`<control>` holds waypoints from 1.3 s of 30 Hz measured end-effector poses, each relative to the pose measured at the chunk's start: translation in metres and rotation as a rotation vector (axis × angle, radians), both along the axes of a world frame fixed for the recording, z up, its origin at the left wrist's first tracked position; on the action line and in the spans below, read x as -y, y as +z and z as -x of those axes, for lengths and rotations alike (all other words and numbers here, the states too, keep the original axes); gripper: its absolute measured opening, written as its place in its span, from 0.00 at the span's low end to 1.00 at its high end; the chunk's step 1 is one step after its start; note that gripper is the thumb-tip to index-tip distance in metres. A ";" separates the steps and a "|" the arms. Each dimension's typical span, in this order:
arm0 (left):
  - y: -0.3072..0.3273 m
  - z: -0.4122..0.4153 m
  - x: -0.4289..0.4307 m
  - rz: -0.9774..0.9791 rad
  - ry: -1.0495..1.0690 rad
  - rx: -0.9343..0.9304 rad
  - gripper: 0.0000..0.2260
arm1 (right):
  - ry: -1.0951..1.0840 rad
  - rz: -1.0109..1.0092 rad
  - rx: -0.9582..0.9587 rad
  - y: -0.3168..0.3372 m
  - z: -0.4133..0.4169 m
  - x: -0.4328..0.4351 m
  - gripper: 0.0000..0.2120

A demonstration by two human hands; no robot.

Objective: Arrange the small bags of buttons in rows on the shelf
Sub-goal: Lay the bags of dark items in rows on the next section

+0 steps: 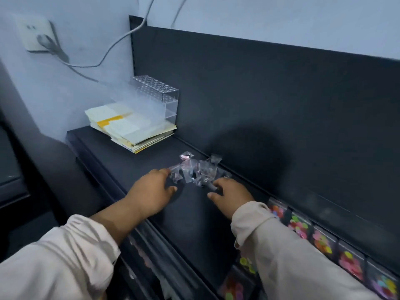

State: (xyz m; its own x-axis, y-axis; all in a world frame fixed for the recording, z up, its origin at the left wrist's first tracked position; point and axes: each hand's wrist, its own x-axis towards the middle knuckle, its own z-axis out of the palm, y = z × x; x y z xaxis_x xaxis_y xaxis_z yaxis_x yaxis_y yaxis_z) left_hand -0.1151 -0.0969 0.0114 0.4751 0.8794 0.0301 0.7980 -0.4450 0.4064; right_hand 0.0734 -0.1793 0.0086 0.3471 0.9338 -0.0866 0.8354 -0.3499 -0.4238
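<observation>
Both hands are over the dark shelf [190,215] now, and I'm looking at a loose heap of small clear bags [198,169] sitting mid-shelf, close to the back panel [281,109]. The left hand [151,191] has its fingertips on the heap's left edge — grip loose, fingers spread, thumb held apart, nothing pinched that I can make out. The right hand [230,194] sits at the heap's right edge, fingers curled down onto the shelf; its grip is narrow, but I cannot tell whether a bag is caught under it. The picture is blurred there.

Along the back on the right runs a row of bags with bright buttons [324,241], edge to edge, partly behind my right sleeve [292,256]. More coloured bags [236,282] show at the bottom, near the front. Far left on the shelf — a stack of papers [134,128] with a clear acrylic rack [160,98] just behind it.
</observation>
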 end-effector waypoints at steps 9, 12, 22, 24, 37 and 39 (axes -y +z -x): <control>-0.032 -0.023 -0.110 0.086 -0.169 -0.005 0.07 | -0.460 0.040 -0.070 -0.027 0.014 -0.075 0.17; -0.046 -0.028 -0.128 0.064 -0.243 -0.015 0.10 | -0.532 0.082 -0.081 -0.037 0.019 -0.090 0.19; -0.052 -0.034 -0.149 0.266 -0.251 0.229 0.10 | -0.636 -0.022 -0.235 -0.044 0.028 -0.100 0.11; -0.046 -0.037 -0.145 0.420 -0.220 0.366 0.09 | -0.720 -0.106 -0.375 -0.044 0.027 -0.099 0.16; 0.001 -0.059 -0.080 1.157 -0.193 0.703 0.06 | -0.882 -0.473 -1.212 -0.012 0.038 -0.022 0.14; 0.006 -0.063 -0.061 1.129 -0.265 0.664 0.05 | -0.876 -0.495 -1.262 -0.005 0.042 0.000 0.13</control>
State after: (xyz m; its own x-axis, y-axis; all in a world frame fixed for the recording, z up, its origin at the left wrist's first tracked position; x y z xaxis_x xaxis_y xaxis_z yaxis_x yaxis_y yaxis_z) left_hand -0.0523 -0.0358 0.0170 0.8130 0.4593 -0.3577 0.2492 0.2808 0.9269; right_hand 0.0317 -0.1788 0.0034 0.7061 0.5188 -0.4819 -0.4890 -0.1349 -0.8618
